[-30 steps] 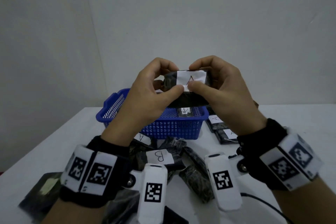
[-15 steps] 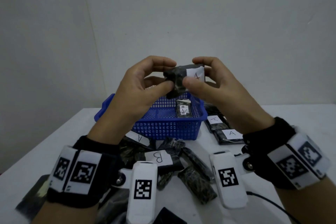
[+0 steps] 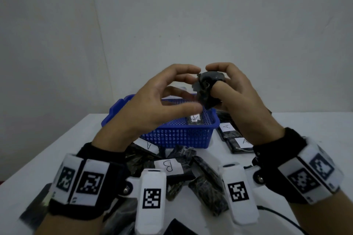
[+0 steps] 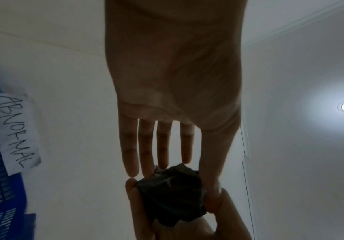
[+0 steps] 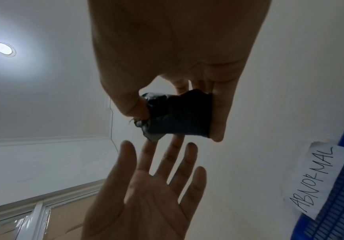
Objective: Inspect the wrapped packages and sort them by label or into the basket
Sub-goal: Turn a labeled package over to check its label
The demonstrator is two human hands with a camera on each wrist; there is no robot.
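The package (image 3: 207, 89) was pinched in the right hand (image 3: 235, 99), end turned up for checking; the left hand (image 3: 160, 105) hovered wide beside it.

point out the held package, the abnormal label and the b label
held package (image 3: 207, 89), head view, on its crumpled dark wrap
abnormal label (image 5: 318, 180), right wrist view, mid-paper on the lettering
B label (image 3: 168, 165), head view, on the letter

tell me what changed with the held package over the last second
The left hand let go and opened; the right hand alone now grips the black package, turned end-on so its A label no longer shows. The blue basket and the table packages stayed put.
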